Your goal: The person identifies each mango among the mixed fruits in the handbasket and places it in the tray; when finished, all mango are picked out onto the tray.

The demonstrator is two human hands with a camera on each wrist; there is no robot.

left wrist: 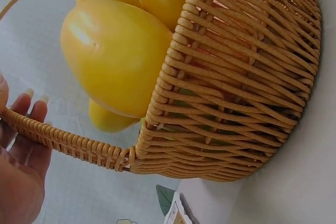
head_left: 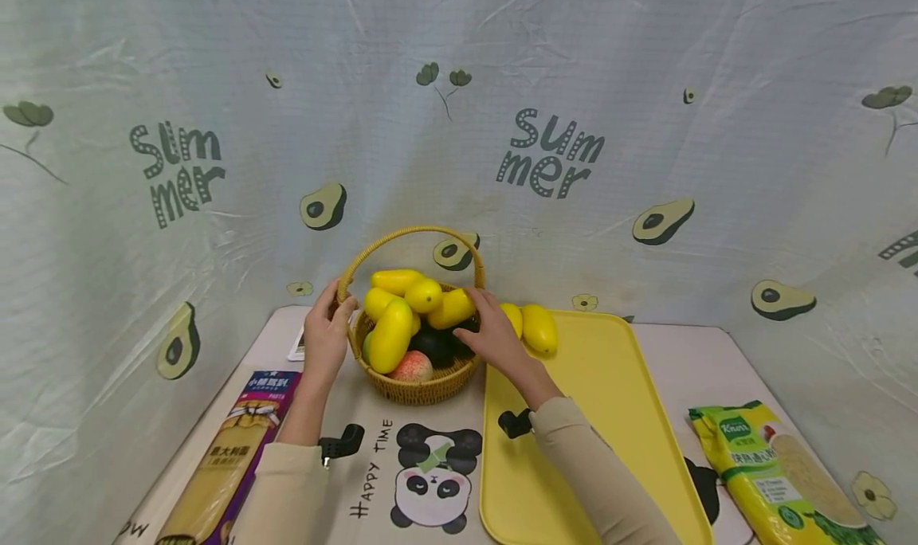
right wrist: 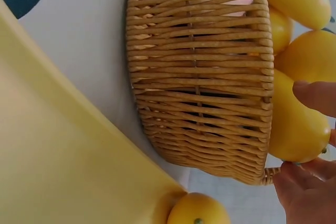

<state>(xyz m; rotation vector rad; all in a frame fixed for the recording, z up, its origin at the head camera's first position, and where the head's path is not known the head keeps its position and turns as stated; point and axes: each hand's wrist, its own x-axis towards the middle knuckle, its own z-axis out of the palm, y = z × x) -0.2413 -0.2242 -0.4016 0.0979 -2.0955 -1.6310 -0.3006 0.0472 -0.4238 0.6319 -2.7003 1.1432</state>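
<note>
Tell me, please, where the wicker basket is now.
In the head view, the wicker basket stands just left of the yellow tray, between the left hand and right hand.

Cream it is on both arms! The left sleeve [head_left: 280, 489] ends in a plain cuff short of the wrist, and the right sleeve [head_left: 602, 473] matches it, same pale cloth, same simple cut. Now a black gadget [head_left: 344, 443] by the left cuff, chunky, bent like an elbow, with a tiny shiny bit beneath. Over on the right, a second black gadget [head_left: 513, 424], blunt and rounded at its tip. Left hand [head_left: 328, 323], bare; right hand [head_left: 495, 331], bare too!
</note>
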